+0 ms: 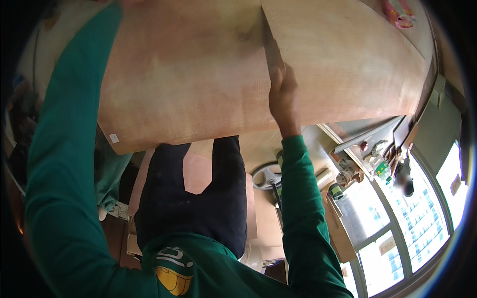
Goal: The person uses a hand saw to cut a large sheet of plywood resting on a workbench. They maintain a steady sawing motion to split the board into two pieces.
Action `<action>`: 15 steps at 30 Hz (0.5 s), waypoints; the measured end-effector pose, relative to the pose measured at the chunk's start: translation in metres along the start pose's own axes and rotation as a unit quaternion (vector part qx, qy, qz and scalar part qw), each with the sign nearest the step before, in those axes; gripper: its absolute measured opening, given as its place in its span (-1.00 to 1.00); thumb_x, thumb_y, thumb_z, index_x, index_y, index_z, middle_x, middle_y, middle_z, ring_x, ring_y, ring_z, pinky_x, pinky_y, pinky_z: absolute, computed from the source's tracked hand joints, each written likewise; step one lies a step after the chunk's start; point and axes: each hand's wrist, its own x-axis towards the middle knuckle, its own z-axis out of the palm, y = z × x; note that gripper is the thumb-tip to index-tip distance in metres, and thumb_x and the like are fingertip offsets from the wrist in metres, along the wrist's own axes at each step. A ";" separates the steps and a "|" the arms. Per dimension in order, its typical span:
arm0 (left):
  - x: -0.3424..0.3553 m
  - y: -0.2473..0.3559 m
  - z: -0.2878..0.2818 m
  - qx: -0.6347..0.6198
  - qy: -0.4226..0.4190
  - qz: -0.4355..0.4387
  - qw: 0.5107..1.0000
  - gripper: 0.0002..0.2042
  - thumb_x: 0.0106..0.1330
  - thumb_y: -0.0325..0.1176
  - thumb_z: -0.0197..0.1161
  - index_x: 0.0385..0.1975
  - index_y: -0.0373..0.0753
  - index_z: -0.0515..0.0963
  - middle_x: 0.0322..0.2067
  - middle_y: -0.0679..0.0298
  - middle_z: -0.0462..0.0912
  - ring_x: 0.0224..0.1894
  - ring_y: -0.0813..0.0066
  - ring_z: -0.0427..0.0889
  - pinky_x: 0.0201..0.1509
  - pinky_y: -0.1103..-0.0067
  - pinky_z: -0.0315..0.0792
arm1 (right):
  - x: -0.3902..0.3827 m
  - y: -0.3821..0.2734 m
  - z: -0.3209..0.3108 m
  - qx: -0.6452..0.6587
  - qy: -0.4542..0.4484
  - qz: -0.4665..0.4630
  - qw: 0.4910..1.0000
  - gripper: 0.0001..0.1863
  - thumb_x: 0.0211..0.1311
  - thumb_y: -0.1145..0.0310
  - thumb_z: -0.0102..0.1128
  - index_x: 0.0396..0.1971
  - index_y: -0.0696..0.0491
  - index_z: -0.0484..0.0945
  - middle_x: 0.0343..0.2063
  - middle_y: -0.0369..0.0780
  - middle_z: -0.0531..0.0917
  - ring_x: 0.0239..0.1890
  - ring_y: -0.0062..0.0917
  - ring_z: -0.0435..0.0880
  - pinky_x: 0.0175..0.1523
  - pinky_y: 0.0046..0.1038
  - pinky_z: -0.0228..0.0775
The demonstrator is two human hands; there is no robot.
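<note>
A large pale plywood sheet (184, 79) spans the upper middle, a small white label on its lower left corner. A second plywood sheet (348, 64) lies beside it on the right, with a dark gap along their meeting edges. My right hand (283, 92) has its fingers wrapped at that edge, gripping plywood. My left hand (128, 3) reaches the top edge of the picture along the left sheet's side; only a blurred sliver shows, so its fingers cannot be made out.
My legs are under the left sheet, above a pinkish board (198, 174). A grey wheel-like fitting (263, 174) sits to their right. A cluttered worktop (348, 166) with bottles and tools adjoins windows, where another person (405, 181) appears. Pink packaging (400, 12) lies at top right.
</note>
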 end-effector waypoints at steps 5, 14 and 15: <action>-0.026 0.016 0.000 0.013 -0.004 -0.018 1.000 0.33 0.00 0.67 0.34 0.63 -0.28 0.16 0.66 -0.07 0.04 0.71 -0.04 -0.08 0.74 0.26 -0.11 | -0.174 -0.055 -0.102 -0.072 -0.062 0.166 0.982 -0.59 0.63 0.33 0.02 0.33 0.21 0.44 -0.01 0.13 0.77 0.09 -0.18 0.82 0.13 -0.23 0.61; -0.015 0.021 -0.004 -0.011 -0.023 -0.003 1.000 0.37 0.01 0.66 0.34 0.63 -0.35 0.10 0.67 -0.06 -0.04 0.73 0.09 -0.12 0.75 0.34 -0.15 | -0.036 0.023 -0.007 -0.010 0.006 0.042 0.999 -0.59 0.65 0.21 0.08 0.23 0.21 0.51 -0.22 0.21 0.72 -0.19 0.15 0.73 -0.11 -0.09 0.57; -0.016 0.021 0.004 -0.015 -0.004 0.000 1.000 0.37 0.02 0.66 0.34 0.63 -0.37 0.10 0.67 -0.07 -0.03 0.72 0.11 -0.10 0.74 0.36 -0.13 | -0.017 0.013 -0.003 -0.032 0.020 0.024 0.999 -0.59 0.65 0.20 0.08 0.23 0.21 0.52 -0.23 0.22 0.71 -0.20 0.13 0.74 -0.10 -0.08 0.57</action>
